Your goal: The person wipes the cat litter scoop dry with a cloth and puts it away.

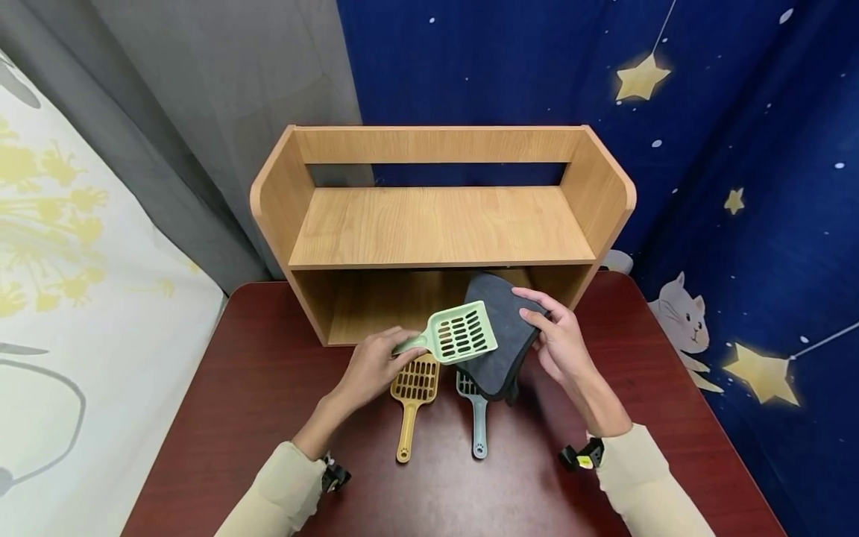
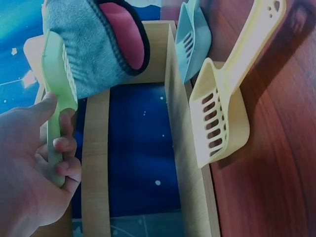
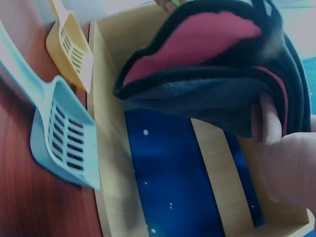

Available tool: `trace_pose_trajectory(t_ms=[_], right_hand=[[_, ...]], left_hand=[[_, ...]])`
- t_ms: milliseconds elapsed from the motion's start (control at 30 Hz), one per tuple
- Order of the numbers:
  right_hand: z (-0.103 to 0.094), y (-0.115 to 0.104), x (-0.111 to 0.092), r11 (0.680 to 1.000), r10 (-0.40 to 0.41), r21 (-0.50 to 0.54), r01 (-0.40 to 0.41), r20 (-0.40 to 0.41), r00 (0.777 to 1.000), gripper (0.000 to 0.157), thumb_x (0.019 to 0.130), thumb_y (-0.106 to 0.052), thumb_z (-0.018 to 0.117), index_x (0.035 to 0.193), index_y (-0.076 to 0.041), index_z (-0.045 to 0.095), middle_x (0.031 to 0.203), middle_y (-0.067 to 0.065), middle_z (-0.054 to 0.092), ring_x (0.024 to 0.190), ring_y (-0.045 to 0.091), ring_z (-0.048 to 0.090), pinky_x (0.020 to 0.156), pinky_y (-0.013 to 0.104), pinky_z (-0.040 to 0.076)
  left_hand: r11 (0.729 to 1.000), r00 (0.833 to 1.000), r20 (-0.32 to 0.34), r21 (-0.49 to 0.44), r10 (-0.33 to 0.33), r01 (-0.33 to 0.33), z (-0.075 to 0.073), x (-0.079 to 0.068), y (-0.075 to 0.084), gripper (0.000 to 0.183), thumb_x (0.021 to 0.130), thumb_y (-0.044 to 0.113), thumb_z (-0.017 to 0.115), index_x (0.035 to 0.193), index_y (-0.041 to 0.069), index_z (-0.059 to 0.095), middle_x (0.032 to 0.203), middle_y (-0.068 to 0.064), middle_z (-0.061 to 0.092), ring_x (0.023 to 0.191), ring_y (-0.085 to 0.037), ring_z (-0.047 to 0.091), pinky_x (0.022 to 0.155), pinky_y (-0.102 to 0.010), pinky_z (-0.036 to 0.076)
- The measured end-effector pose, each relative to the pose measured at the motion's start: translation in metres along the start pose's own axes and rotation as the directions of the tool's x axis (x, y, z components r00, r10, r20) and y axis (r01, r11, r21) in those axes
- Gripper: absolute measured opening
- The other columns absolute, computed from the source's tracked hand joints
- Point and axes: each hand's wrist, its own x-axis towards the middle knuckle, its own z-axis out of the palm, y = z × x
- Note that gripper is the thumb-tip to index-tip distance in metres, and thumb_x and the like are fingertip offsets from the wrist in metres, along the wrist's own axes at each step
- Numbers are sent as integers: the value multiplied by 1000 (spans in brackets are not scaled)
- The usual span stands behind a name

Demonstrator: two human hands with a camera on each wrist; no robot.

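My left hand (image 1: 377, 367) grips a light green slotted litter scoop (image 1: 439, 339) by its handle, thumb on one side and fingers curled round the other in the left wrist view. My right hand (image 1: 566, 344) pinches a folded dark grey cloth (image 1: 513, 317) near its upper right edge. A pink inner side of the cloth (image 3: 212, 39) shows in the right wrist view. The green scoop's head overlaps the cloth in the head view. Below them on the table lie a yellow litter scoop (image 1: 408, 421) and a blue litter scoop (image 1: 479, 425), handles toward me; the cloth hides part of the blue scoop's head.
A two-level wooden shelf (image 1: 443, 224) stands at the back of the dark red table (image 1: 268, 403), just beyond the scoops. Behind it hang a grey curtain (image 1: 228, 74) and a blue curtain with stars (image 1: 483, 67). White patterned fabric (image 1: 80, 261) is at the left.
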Motion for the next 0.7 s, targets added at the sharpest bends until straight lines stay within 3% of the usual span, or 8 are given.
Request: trace_pose_trajectory(t_ms=[200,500,600,700], right_hand=[[5,11,-1,998,9,59,-6,-62,998,36,105,-1,61,142,-4,64,117,7,73,79,12,75,65,25,60],[13,30,-4,992,22,127,-13,-68,997,34,105,4,56,130,-10,72,118,8,74,89,15,77,70,28,62],[24,42,-5,984,40,178,-23,-90,995,37,104,8,48,133,-5,67,114,6,74,89,13,75,71,25,61],[36,53,-6,970,77,239,-46,-124,989,44,103,12,38,145,7,51,112,4,73,95,11,72,78,23,60]], left_hand=[[998,999,-4,-48,-33,33,2,-3,2,28,95,19,80,119,5,79,93,1,72,73,-7,55,65,-26,48],[995,1000,-21,-96,-23,20,8,-1,7,28,96,18,79,121,4,79,94,0,71,73,-8,55,66,-25,49],[992,999,-34,-123,-21,16,9,3,10,29,97,18,79,122,3,78,96,-1,72,74,-9,56,66,-25,49],[990,998,-54,-139,-18,10,11,7,15,28,97,17,79,121,3,78,98,-3,73,76,-11,57,67,-26,50]])
